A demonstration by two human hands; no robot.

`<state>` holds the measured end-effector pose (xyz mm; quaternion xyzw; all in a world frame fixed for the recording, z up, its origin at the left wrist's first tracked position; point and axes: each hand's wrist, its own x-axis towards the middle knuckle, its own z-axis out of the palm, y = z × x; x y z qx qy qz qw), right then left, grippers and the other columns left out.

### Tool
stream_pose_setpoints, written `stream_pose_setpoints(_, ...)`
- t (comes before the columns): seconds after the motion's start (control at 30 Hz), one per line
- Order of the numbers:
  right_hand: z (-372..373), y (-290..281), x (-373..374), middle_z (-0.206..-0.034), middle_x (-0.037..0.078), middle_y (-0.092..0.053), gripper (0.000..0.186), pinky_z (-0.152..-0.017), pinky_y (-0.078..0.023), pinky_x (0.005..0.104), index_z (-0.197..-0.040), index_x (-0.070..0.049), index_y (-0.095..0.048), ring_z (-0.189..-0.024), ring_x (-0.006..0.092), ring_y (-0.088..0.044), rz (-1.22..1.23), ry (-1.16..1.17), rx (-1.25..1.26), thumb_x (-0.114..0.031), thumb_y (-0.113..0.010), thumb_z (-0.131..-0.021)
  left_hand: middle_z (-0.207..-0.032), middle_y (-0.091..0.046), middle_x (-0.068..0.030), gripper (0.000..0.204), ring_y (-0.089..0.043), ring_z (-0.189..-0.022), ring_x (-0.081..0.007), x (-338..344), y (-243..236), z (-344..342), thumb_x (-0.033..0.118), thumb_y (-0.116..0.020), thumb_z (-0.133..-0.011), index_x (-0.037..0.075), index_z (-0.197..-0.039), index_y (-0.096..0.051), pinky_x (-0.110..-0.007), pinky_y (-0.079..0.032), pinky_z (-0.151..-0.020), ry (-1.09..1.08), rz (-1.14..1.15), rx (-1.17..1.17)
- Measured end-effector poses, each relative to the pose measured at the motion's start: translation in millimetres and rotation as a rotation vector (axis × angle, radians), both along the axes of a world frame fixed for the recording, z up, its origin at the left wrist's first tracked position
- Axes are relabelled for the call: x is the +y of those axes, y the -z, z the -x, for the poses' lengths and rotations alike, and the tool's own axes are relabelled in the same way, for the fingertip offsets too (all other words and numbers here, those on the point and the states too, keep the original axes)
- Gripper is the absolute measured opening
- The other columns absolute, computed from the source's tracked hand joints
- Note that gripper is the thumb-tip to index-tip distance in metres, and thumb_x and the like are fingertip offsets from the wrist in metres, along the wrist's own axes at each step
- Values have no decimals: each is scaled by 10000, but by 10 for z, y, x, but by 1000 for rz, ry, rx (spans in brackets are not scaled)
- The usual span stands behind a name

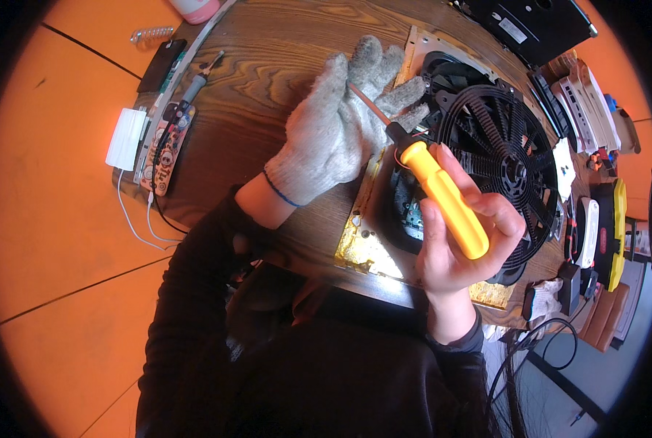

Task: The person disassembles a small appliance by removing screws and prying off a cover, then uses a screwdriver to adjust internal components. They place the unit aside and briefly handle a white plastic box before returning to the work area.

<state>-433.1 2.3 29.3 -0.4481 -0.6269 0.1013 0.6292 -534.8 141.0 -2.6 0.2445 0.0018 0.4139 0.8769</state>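
Screwdriver (434,186): yellow handle with black collar and thin reddish shaft, slanting up and to the left across the middle of the view, above the near-left part of the fan unit; tip hidden against the gloved fingers.
Right hand (463,241): bare, closed around the yellow handle, thumb lying along its near side, handle end jutting out past the palm.
Left hand (344,124): in a grey knitted glove with a blue cuff line, fingers spread and loosely curled about the shaft near its tip; touching the shaft, though whether actually pinching it cannot be told.
Fan (503,157): round black grille with ribbed spokes, just right of both hands, seated in a black housing.
Metal plate (366,244): pale sheet under the housing, golden foil along its near edge, lying on the table directly below the screwdriver.
Table (267,66): dark wood grain, round edge bending with the lens, carrying all of the above.
Left edge of table: patterned flat case (167,150) with a cable, white adapter (126,139) hanging just off the rim, dark phone (162,64) further up.
Soldering iron (194,86): slim grey tool, well apart from the gloved hand.
Right side: stacked white and black devices (585,102), yellow and black case (616,233).
Floor (48,241): orange, dark seams.
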Motion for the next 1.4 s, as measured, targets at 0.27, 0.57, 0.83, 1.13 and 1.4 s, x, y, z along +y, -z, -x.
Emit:
stream_pose_setpoints(0.27, 39, 11, -16, -1046, 282, -581, 432, -837, -554, 376, -1065, 23, -372, -1039, 386, -636, -21, 6, 234, 42, -714, -802, -1525, -288, -85, 477, -284, -1376, -400, -23, -45, 20, 563, -435, -946, 297, -1334, -513, -600, -238, -1116, 45, -43, -5)
stream_pose_setpoints(0.57, -101, -125, -33, -1132, 341, -575, 299, -550, -544, 253, -1139, -38, -365, -859, 327, -681, -28, 52, 320, -126, -572, -942, -1486, -350, -142, 805, -356, -1341, -386, 2, -66, 8, 711, -193, -912, 117, -1407, -416, -562, -250, -1123, 21, 130, 64)
stream_pose_setpoints(0.83, -1025, -519, -386, -918, 233, -672, 392, -459, -470, 184, -1277, -133, -316, -627, 194, -660, -306, 511, 110, -218, -549, -974, -1482, -318, -216, 924, -291, -1363, -427, 149, 113, 56, 710, -65, -904, -2, -1409, -371, -588, -184, -1144, 289, 62, -316)
stream_pose_setpoints(1.13, -1124, -651, -450, -898, 250, -663, 477, -631, -630, 351, -1378, -147, -258, -798, 314, -705, -205, 600, -367, -196, -519, -981, -1469, -366, -182, 686, -380, -1334, -366, -44, -175, -25, 537, -219, -998, 16, -1423, -357, -521, -251, -1140, -112, 260, 343)
stream_pose_setpoints(1.4, -1060, -787, -376, -887, 252, -660, 465, -634, -632, 350, -1362, -127, -252, -786, 326, -706, -180, 498, -420, -175, -513, -981, -1383, -483, -160, 485, -465, -1286, -247, 42, 67, 9, 278, -502, -982, -48, -1339, -459, -348, -344, -1109, -304, -193, 630)
